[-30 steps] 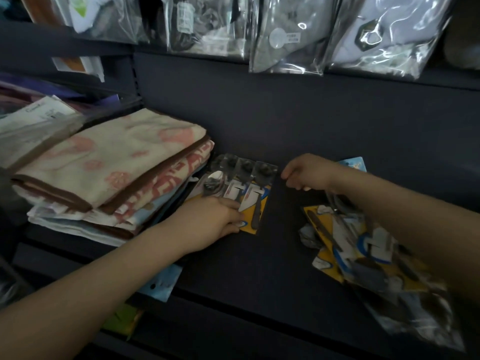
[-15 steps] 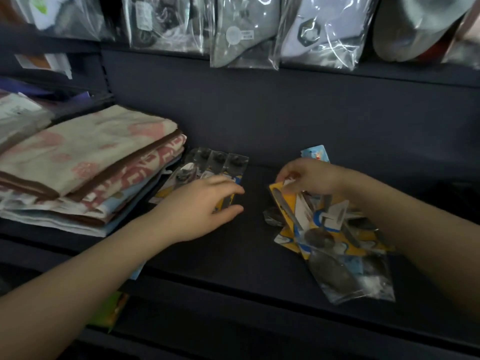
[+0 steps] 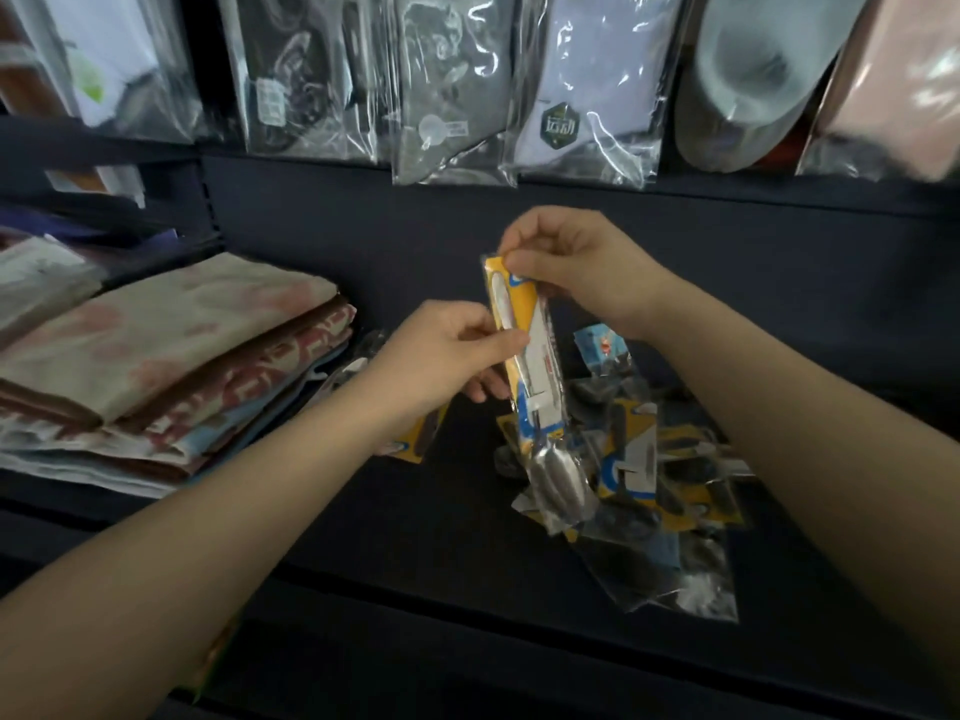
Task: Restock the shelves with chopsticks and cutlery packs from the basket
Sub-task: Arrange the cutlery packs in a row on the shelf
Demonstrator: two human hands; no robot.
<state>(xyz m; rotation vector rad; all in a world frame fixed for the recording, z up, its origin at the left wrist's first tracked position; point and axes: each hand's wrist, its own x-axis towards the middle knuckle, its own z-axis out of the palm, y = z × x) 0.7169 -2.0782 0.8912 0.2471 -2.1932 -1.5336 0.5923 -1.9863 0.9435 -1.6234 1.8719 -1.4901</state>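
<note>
Between the two hands, one cutlery pack (image 3: 527, 366) is held upright above the dark shelf (image 3: 395, 537). The right hand (image 3: 576, 272) pinches its yellow top edge, and the left hand (image 3: 447, 356) pinches its side a little lower, so both hands are grasping the same pack. The spoon end hangs down, below both hands. I judge that the step in hand is to take this one pack and straighten it before placing it. The next move probably calls for laying it flat to the left of the left hand, on or beside the pack already placed (image 3: 415, 439), which shows partly under the left wrist, just beside the folded towels (image 3: 171, 366). Below the right hand a loose pile of packs (image 3: 654, 485) lies on the shelf, overlapping and not yet sorted. The basket is not visible, so I cannot tell what remains in it. Above both hands, clear bags (image 3: 452, 96) with other goods hang down.
</note>
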